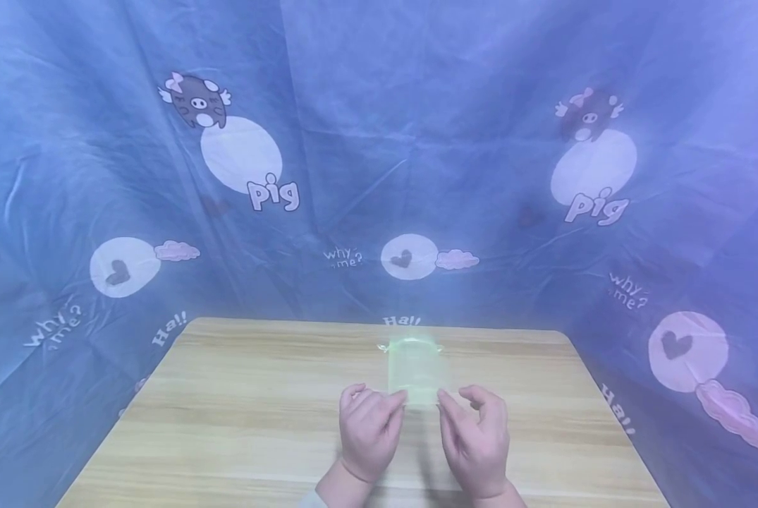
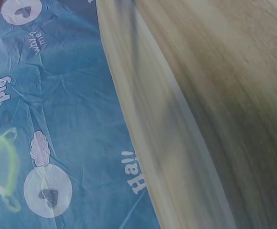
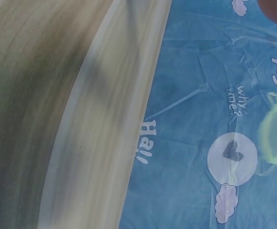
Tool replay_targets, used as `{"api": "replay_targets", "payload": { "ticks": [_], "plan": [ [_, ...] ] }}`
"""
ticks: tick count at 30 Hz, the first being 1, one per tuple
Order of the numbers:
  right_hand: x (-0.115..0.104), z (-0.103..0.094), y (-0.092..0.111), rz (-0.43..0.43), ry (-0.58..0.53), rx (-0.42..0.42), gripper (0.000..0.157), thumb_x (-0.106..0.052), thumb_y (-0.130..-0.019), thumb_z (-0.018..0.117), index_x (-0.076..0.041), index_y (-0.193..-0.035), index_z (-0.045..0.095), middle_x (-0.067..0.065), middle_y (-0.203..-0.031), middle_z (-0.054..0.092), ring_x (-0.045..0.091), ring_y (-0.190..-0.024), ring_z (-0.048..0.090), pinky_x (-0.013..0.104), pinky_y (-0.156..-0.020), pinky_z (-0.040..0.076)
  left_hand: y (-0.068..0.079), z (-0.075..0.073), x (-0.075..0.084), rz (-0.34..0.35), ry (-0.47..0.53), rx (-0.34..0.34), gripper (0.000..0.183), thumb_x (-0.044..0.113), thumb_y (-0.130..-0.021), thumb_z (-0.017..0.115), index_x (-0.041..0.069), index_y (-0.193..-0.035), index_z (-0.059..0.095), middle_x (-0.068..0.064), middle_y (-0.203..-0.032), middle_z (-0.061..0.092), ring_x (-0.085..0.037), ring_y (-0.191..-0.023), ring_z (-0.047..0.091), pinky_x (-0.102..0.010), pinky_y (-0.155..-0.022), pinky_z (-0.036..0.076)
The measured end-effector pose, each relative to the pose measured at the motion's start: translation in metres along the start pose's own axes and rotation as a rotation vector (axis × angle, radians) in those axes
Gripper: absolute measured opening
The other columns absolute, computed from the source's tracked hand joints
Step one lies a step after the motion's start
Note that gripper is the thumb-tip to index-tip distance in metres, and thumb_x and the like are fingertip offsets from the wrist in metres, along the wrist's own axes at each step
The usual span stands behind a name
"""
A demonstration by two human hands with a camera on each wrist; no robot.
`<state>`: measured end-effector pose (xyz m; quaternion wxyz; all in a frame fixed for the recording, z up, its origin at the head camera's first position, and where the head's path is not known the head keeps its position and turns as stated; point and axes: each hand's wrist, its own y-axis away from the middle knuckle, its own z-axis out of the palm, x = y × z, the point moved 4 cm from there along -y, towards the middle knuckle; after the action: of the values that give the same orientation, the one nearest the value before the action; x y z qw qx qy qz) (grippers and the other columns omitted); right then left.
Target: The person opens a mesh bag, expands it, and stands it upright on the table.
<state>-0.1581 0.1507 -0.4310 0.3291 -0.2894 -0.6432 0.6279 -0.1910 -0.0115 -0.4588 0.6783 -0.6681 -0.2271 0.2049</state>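
Fingers (image 1: 393, 407) of the left hand (image 1: 371, 432) and right hand (image 1: 477, 439) pinch the near corners of a sheer green pouch (image 1: 413, 367) above the worktop (image 1: 258, 395); its longer axis runs away from them, looped end farthest, neither hand nearer.

sheer gauzy pouch (image 1: 413, 368), smooth wood-grain table (image 1: 252, 409), creased cloth backdrop (image 1: 353, 99)

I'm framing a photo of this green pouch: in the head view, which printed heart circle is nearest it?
The middle heart circle, straight above the green pouch; the left heart circle and right heart circle sit well off to either side.
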Motion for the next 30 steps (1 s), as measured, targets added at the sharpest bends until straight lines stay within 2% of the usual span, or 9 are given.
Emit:
{"api": "replay_targets", "payload": {
  "ticks": [5, 9, 12, 16, 20, 24, 27, 30],
  "plan": [
    [-0.005, 0.002, -0.007, -0.075, 0.004, 0.062, 0.031, -0.008, -0.103, 0.063, 0.002, -0.075, 0.07, 0.019, -0.082, 0.062, 0.03, -0.066, 0.052, 0.034, -0.058, 0.044, -0.001, -0.002, 0.001, 0.012, 0.002, 0.013, 0.026, 0.017, -0.102, 0.068, 0.011, -0.079, 0.077, 0.01, -0.059, 0.052, -0.003, -0.055, 0.045, -0.041, -0.081, 0.045],
    [-0.009, 0.002, -0.012, -0.122, -0.003, 0.1, 0.031, -0.001, -0.099, 0.062, 0.001, -0.068, 0.066, 0.015, -0.074, 0.063, 0.028, -0.061, 0.053, 0.033, -0.054, 0.044, -0.003, -0.002, 0.002, 0.004, 0.02, 0.03, 0.023, 0.013, -0.097, 0.071, 0.011, -0.074, 0.075, 0.01, -0.057, 0.047, -0.003, -0.054, 0.04, -0.04, -0.081, 0.044],
    [-0.01, 0.002, -0.014, -0.128, -0.029, 0.125, 0.031, 0.001, -0.097, 0.062, 0.0, -0.065, 0.063, 0.013, -0.071, 0.063, 0.025, -0.059, 0.052, 0.032, -0.053, 0.043, -0.005, -0.003, 0.004, -0.002, 0.039, 0.048, 0.022, 0.009, -0.094, 0.072, 0.011, -0.072, 0.072, 0.01, -0.056, 0.044, -0.003, -0.054, 0.039, -0.04, -0.081, 0.043],
    [-0.008, 0.001, -0.014, -0.114, -0.057, 0.15, 0.028, 0.002, -0.095, 0.061, 0.0, -0.067, 0.063, 0.013, -0.07, 0.062, 0.025, -0.058, 0.052, 0.03, -0.053, 0.042, -0.009, -0.003, 0.005, -0.005, 0.038, 0.057, 0.024, 0.011, -0.099, 0.068, 0.008, -0.076, 0.073, 0.011, -0.057, 0.047, -0.002, -0.054, 0.04, -0.04, -0.082, 0.044],
    [-0.005, 0.001, -0.011, -0.086, -0.025, 0.11, 0.022, -0.002, -0.098, 0.062, 0.002, -0.079, 0.07, 0.017, -0.076, 0.065, 0.026, -0.058, 0.052, 0.03, -0.054, 0.04, -0.013, -0.004, 0.005, 0.016, 0.027, 0.059, 0.028, 0.015, -0.104, 0.064, 0.007, -0.081, 0.077, 0.011, -0.058, 0.047, -0.002, -0.055, 0.04, -0.039, -0.082, 0.043],
    [-0.001, 0.001, -0.007, -0.039, 0.018, 0.001, 0.025, -0.009, -0.104, 0.059, 0.004, -0.09, 0.076, 0.023, -0.089, 0.07, 0.035, -0.066, 0.058, 0.038, -0.059, 0.043, -0.014, -0.004, 0.005, 0.048, 0.021, 0.061, 0.029, 0.014, -0.104, 0.065, 0.008, -0.078, 0.077, 0.011, -0.059, 0.045, -0.003, -0.055, 0.039, -0.04, -0.083, 0.042],
    [0.002, 0.002, -0.004, -0.017, 0.024, -0.054, 0.029, -0.009, -0.104, 0.056, 0.005, -0.089, 0.076, 0.024, -0.093, 0.072, 0.038, -0.07, 0.06, 0.042, -0.063, 0.045, -0.012, -0.003, 0.004, 0.05, 0.022, 0.06, 0.028, 0.013, -0.103, 0.066, 0.008, -0.077, 0.075, 0.01, -0.059, 0.044, -0.003, -0.055, 0.038, -0.04, -0.082, 0.042],
    [0.002, 0.002, -0.003, -0.032, 0.017, -0.046, 0.029, -0.005, -0.101, 0.056, 0.005, -0.082, 0.074, 0.021, -0.089, 0.073, 0.036, -0.068, 0.061, 0.042, -0.062, 0.046, -0.009, -0.002, 0.003, 0.018, 0.021, 0.041, 0.023, 0.012, -0.101, 0.066, 0.006, -0.08, 0.074, 0.01, -0.06, 0.047, -0.003, -0.056, 0.041, -0.041, -0.082, 0.043]
  ]
}}
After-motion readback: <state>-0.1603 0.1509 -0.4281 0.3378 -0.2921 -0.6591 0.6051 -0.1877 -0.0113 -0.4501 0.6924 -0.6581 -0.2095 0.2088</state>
